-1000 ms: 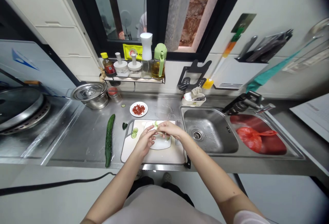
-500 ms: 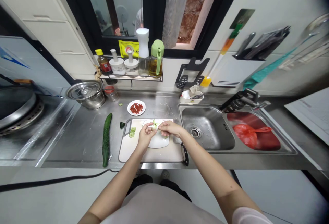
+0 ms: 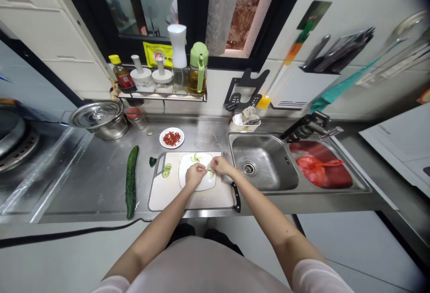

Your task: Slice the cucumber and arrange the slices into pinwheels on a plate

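Observation:
A white plate [image 3: 191, 181] lies on the pale cutting board [image 3: 168, 199]. Over its middle is my left hand [image 3: 195, 175], fingertips pinched together; whatever lies between them is too small to make out. My right hand [image 3: 221, 166] reaches in over the plate's right edge, its closed fingers on a cucumber slice [image 3: 210, 170]. At the plate's far side sit fanned cucumber slices [image 3: 195, 157]. A small stack of cucumber slices [image 3: 166, 170] rests on the board's left part. By the board's right edge lies a knife with a black handle [image 3: 237, 197], its blade partly hidden.
Left of the board lies a whole cucumber [image 3: 131, 181], with a cut cucumber end [image 3: 152, 161] nearby. Behind stands a small plate of chopped red pieces [image 3: 172, 138]. A steel pot [image 3: 101, 120] is at back left, a sink [image 3: 268, 167] at right, holding a red bag [image 3: 314, 170] in its second basin.
My hands have moved apart from their meeting point above the plate. The right hand has come down to the plate's right side, the left lower over the middle. The camera view has shifted slightly.

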The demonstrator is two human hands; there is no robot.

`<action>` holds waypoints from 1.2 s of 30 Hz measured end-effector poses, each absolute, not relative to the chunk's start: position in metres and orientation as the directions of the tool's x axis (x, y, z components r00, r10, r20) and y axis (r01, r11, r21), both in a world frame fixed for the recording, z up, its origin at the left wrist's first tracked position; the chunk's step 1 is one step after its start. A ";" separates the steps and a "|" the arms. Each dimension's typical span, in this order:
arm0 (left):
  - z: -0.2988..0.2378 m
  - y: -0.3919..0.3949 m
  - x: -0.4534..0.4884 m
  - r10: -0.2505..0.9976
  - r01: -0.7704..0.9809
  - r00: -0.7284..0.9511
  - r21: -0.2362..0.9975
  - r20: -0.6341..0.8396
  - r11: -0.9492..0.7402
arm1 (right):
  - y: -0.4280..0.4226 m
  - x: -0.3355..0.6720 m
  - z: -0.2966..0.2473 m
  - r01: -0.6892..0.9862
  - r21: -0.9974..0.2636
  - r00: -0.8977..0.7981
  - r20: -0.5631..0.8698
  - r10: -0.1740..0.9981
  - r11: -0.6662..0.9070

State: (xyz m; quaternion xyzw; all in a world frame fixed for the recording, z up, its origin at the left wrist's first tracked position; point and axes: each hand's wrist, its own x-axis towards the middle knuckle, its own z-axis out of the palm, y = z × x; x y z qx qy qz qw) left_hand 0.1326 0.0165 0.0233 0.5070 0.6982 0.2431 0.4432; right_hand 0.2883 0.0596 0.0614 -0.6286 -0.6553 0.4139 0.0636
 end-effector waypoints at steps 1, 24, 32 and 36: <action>0.023 0.018 0.135 0.920 0.524 -0.087 0.768 -0.381 0.368 | 0.059 0.289 0.059 0.790 -0.602 -0.193 -0.430 0.882 -0.120; 0.019 0.032 0.147 0.922 0.725 0.004 0.637 -0.387 0.264 | 0.057 0.292 0.034 0.949 -0.316 -0.147 -0.436 0.888 0.002; 0.018 0.033 0.151 0.933 0.782 0.025 0.589 -0.359 0.206 | 0.055 0.292 0.034 0.959 -0.282 -0.119 -0.439 0.891 -0.011; 0.017 0.028 0.150 0.959 0.808 0.043 0.574 -0.281 0.132 | 0.053 0.293 0.033 0.960 -0.280 -0.108 -0.437 0.893 -0.021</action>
